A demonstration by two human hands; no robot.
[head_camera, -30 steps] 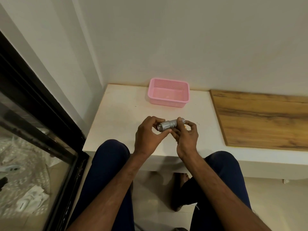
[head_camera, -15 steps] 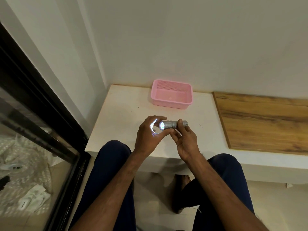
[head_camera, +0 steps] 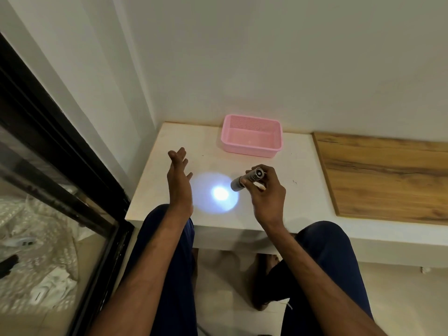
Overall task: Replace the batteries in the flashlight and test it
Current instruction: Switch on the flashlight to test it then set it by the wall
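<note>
My right hand (head_camera: 266,192) grips a small silver flashlight (head_camera: 248,179) above the white table (head_camera: 303,166), its head tilted down to the left. The flashlight is lit and throws a bright round spot of light (head_camera: 219,194) onto the tabletop just left of it. To the left of the spot my left hand (head_camera: 179,180) is raised on edge with straight fingers and holds nothing. No batteries are visible.
A pink plastic basket (head_camera: 252,139) stands at the back of the table against the wall. A wooden board (head_camera: 388,175) covers the surface to the right. A black-framed glass door (head_camera: 60,166) runs along the left. My knees sit under the table's front edge.
The flashlight came on. My left hand let go of it and moved away to the left with straight fingers. My right hand tilted the flashlight down, so its beam now hits the tabletop.
</note>
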